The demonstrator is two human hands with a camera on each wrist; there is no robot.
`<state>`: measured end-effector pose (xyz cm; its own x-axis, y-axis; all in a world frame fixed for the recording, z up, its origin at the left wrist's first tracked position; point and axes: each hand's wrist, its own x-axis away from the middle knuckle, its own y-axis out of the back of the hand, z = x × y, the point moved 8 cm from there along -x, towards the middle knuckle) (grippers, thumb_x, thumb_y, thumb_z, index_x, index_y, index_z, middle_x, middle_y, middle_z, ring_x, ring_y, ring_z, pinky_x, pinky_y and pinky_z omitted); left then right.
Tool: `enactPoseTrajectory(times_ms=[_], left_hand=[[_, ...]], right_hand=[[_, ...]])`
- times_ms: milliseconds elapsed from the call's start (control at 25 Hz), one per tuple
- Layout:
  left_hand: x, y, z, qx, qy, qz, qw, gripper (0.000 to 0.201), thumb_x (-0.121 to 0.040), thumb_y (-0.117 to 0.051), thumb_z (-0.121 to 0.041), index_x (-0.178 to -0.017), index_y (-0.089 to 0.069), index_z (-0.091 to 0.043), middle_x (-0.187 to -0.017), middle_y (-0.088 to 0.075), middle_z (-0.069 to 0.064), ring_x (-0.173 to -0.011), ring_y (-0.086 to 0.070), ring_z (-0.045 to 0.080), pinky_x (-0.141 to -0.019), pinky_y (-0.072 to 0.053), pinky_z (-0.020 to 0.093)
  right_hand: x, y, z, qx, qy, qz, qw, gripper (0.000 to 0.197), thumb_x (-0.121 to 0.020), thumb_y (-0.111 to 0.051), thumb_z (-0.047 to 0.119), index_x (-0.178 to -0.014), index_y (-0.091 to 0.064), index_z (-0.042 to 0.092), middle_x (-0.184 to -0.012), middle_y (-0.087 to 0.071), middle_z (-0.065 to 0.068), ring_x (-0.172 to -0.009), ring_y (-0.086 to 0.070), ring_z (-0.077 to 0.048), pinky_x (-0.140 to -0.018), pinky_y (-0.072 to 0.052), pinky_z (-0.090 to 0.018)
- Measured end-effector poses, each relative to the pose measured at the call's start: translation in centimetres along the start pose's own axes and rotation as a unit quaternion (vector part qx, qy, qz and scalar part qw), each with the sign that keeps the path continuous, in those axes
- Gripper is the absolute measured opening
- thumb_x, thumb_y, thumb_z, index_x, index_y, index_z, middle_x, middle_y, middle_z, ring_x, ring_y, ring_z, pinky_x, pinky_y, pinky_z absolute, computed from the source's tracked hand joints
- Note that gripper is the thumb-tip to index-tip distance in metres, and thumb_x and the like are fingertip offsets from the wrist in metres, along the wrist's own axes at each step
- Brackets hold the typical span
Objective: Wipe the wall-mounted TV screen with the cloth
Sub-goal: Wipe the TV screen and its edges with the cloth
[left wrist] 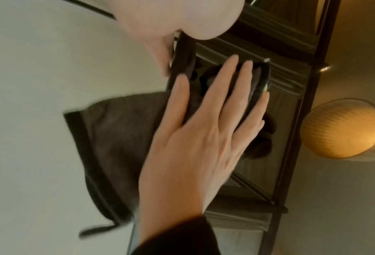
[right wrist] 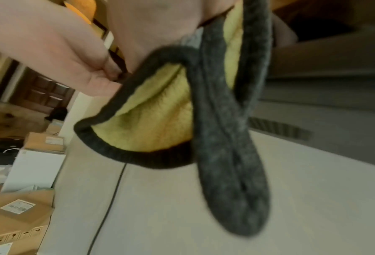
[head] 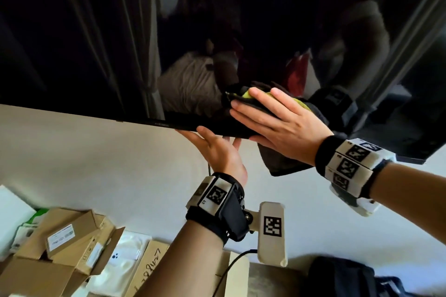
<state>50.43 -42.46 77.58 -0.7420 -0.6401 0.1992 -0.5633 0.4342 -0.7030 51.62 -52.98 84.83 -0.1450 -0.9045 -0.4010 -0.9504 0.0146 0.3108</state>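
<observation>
The wall-mounted TV screen [head: 96, 31] is dark and glossy and fills the upper head view; its lower edge slopes down to the right. My right hand [head: 272, 116] lies flat with straight fingers and presses the cloth [head: 282, 164] onto the screen near that edge. The cloth is dark grey with a yellow-green inner side, and part of it hangs below the TV. My left hand [head: 217, 144] grips the lower edge just left of the cloth, thumb in front and fingers behind. In the left wrist view the right hand [left wrist: 204, 129] covers the cloth [left wrist: 116, 138]. The right wrist view shows the cloth's [right wrist: 160, 112] folds hanging.
A pale wall [head: 96, 152] lies below the TV. Several cardboard boxes [head: 60, 236] are stacked at the lower left, a black cable [head: 231, 265] runs down beside them, and a black bag [head: 342, 277] sits at the lower right. A glowing round lamp [left wrist: 341, 127] shows beyond the TV.
</observation>
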Motion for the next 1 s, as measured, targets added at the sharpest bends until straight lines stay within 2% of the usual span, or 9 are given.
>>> enactPoseTrajectory(times_ms=[120,200,320,400,600,720,840,920,1000], left_hand=[[1.7,-1.3,1.8,-0.012,-0.002,0.004,1.0,0.05,-0.107,-0.021,-0.041,-0.149,0.0,-0.059,-0.159,-0.03,-0.009,-0.13,-0.054,0.024,-0.092,-0.048,0.036],[2.5,-1.9,2.7,-0.015,-0.014,0.0,1.0,0.05,-0.108,-0.022,-0.038,-0.15,-0.001,-0.055,-0.157,-0.033,-0.007,-0.124,-0.057,0.023,-0.094,-0.048,0.036],[2.4,-1.9,3.3,-0.01,-0.038,-0.008,0.999,0.051,-0.108,-0.024,-0.039,-0.151,-0.002,-0.053,-0.158,-0.033,-0.005,-0.119,-0.059,0.021,-0.084,-0.052,0.028],[2.2,-1.7,3.4,-0.016,-0.03,-0.023,0.999,0.052,-0.108,-0.024,-0.039,-0.152,-0.001,-0.053,-0.16,-0.031,0.0,-0.121,-0.057,0.023,-0.082,-0.052,0.025],[2.1,-1.7,3.6,-0.03,-0.002,-0.034,0.999,0.054,-0.107,-0.024,-0.04,-0.151,0.005,-0.053,-0.162,-0.025,0.001,-0.135,-0.047,0.027,-0.096,-0.045,0.03],[2.0,-1.5,3.8,-0.016,0.002,-0.046,0.999,0.053,-0.107,-0.023,-0.04,-0.151,0.006,-0.053,-0.162,-0.026,0.001,-0.135,-0.047,0.026,-0.097,-0.044,0.03],[2.9,-2.5,4.4,-0.006,-0.006,-0.051,0.999,0.051,-0.107,-0.022,-0.042,-0.151,0.002,-0.053,-0.16,-0.03,0.001,-0.122,-0.055,0.021,-0.095,-0.045,0.03],[4.0,-3.4,5.7,-0.007,0.013,-0.053,0.998,0.05,-0.107,-0.023,-0.043,-0.151,-0.002,-0.053,-0.159,-0.033,-0.001,-0.118,-0.055,0.018,-0.093,-0.045,0.028],[5.7,-4.4,7.2,-0.014,0.047,-0.043,0.998,0.051,-0.106,-0.024,-0.043,-0.151,-0.004,-0.053,-0.159,-0.032,-0.002,-0.128,-0.052,0.021,-0.094,-0.044,0.027]], right_hand=[[5.4,0.2,-3.3,-0.003,-0.03,0.012,0.999,0.062,-0.106,-0.035,0.047,-0.157,-0.015,0.018,-0.163,-0.016,0.001,-0.148,-0.015,-0.028,-0.122,-0.012,-0.043],[5.5,-0.2,-2.8,0.0,-0.052,0.01,0.999,0.06,-0.107,-0.031,0.046,-0.157,-0.016,0.018,-0.162,-0.016,0.001,-0.147,-0.015,-0.029,-0.122,-0.008,-0.043],[3.8,-0.3,-1.2,-0.019,-0.033,-0.006,0.999,0.058,-0.107,-0.029,0.045,-0.157,-0.016,0.018,-0.162,-0.018,0.002,-0.147,-0.015,-0.027,-0.123,-0.008,-0.043],[5.7,-0.3,-2.7,-0.023,-0.011,-0.012,1.0,0.06,-0.107,-0.032,0.045,-0.157,-0.016,0.018,-0.162,-0.018,0.003,-0.148,-0.015,-0.026,-0.122,-0.011,-0.042],[13.7,-0.5,-6.8,-0.015,-0.06,-0.014,0.998,0.06,-0.103,-0.046,0.044,-0.155,-0.027,0.022,-0.16,-0.023,0.005,-0.146,-0.018,-0.028,-0.121,-0.015,-0.042],[11.1,-0.7,-5.4,-0.026,-0.071,-0.029,0.997,0.059,-0.104,-0.043,0.042,-0.156,-0.024,0.022,-0.159,-0.022,0.005,-0.146,-0.016,-0.027,-0.121,-0.012,-0.042],[9.1,-0.8,-4.3,-0.041,-0.055,-0.038,0.997,0.055,-0.106,-0.037,0.04,-0.156,-0.022,0.022,-0.16,-0.022,0.007,-0.146,-0.019,-0.026,-0.122,-0.01,-0.041],[10.8,-0.5,-5.5,-0.045,-0.061,-0.049,0.996,0.054,-0.105,-0.041,0.041,-0.154,-0.029,0.023,-0.158,-0.026,0.008,-0.146,-0.023,-0.025,-0.122,-0.013,-0.04],[14.1,-0.2,-7.5,-0.042,-0.075,-0.048,0.995,0.056,-0.102,-0.048,0.042,-0.153,-0.033,0.025,-0.156,-0.03,0.008,-0.144,-0.024,-0.025,-0.121,-0.017,-0.04]])
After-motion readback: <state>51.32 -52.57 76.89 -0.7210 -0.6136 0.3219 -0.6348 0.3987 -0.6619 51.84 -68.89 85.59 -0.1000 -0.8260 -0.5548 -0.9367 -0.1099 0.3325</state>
